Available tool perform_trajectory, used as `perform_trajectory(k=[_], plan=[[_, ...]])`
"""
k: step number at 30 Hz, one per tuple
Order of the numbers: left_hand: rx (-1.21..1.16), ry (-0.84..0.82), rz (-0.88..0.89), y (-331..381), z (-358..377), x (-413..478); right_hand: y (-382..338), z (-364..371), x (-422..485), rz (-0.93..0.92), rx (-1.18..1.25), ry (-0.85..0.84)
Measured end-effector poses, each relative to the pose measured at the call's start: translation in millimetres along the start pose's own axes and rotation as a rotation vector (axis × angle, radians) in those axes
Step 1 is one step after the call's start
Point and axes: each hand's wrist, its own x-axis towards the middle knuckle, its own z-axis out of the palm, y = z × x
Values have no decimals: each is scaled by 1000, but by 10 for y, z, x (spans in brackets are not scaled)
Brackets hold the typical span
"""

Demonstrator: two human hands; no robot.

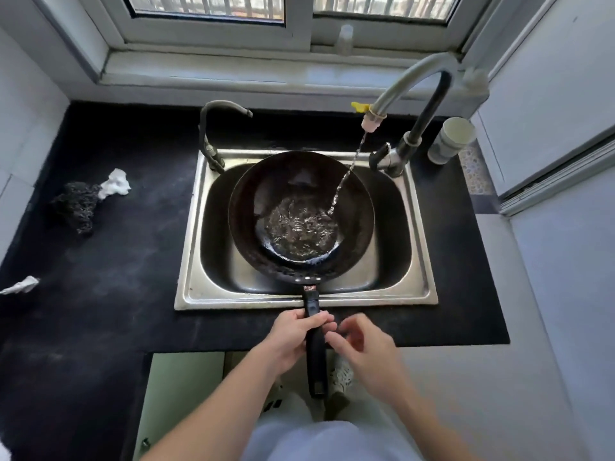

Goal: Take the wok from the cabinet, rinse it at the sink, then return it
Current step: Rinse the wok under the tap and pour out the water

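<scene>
A dark, round, carbon-steel wok (301, 181) sits in the basin of a rectangular stainless-steel sink (233, 301). Its bowl fills most of the basin, and its long black handle (314, 354) reaches out over the sink's near rim and past the edge of the black stone counter (116, 261). A tall, curved grey faucet (416, 78) stands at the sink's far right corner, with a small yellow clip (359, 107) at its spout. A thin stream of water (346, 176) runs from it at a slant onto the wok's inner right wall. A shallow rippling pool of water (299, 232) lies in the bottom of the wok.

The left hand (293, 337) grips the handle just past the sink's rim, with fingers and thumb wrapped round it. The right hand (362, 344) is blurred and hovers just beside the handle on the other side. Its fingers are loosely curved and grasp nothing. Whether the fingertips touch the handle cannot be told.

A smaller, dark, hooked tap (213, 128) rises at the sink's far left corner. To the left on the counter lie a dark wire scouring pad (78, 204) with a crumpled white paper (116, 186) touching it, and nearer the left edge another white scrap (21, 285). A pale grey cup (452, 138) stands right of the faucet, below the white-framed window (299, 24).
</scene>
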Motion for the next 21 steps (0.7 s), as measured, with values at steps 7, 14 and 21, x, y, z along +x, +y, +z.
perform_trajectory(k=[7, 14, 21], plan=[[12, -35, 19, 8, -47, 46, 112, 532, 41, 205, 342, -214], [178, -49, -28, 43, -71, 59, -153, 671, 146, 426, 766, -133], [64, -30, -56, 72, 28, 41, -59, 733, 78, 211, 597, 17]])
